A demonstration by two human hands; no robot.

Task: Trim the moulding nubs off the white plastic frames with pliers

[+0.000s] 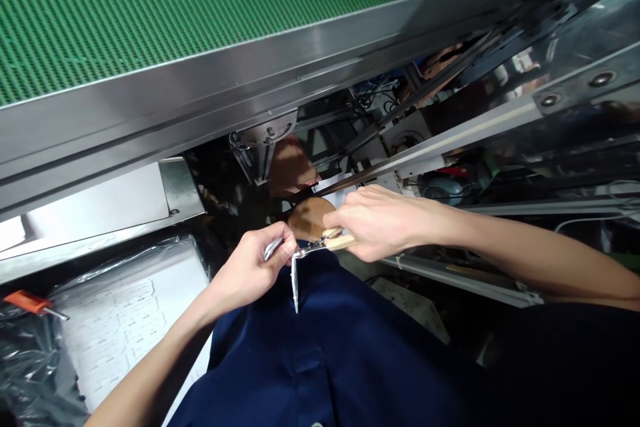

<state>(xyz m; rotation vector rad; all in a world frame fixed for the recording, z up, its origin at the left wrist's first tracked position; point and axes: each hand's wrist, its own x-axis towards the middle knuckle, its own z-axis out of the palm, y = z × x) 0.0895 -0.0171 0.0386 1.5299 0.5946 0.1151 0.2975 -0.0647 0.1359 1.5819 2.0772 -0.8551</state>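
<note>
White part (295, 283) is pinched in the left hand (259, 261); the right hand (375, 223) grips pale-handled pliers (341, 242) at its edge.

Right hand (375, 221) gripping pliers (342, 241), left hand (253, 265) holding white part (295, 285), green belt (150, 20)

The green belt (150, 20) has a metal frame (300, 60), and on this frame the light makes a soft shine. Under the belt it is dim, and a metal bracket (270, 132) is there. Below its right part, long metal bars (470, 125) run aslant; below its left part is a metal shelf (183, 187).
</note>
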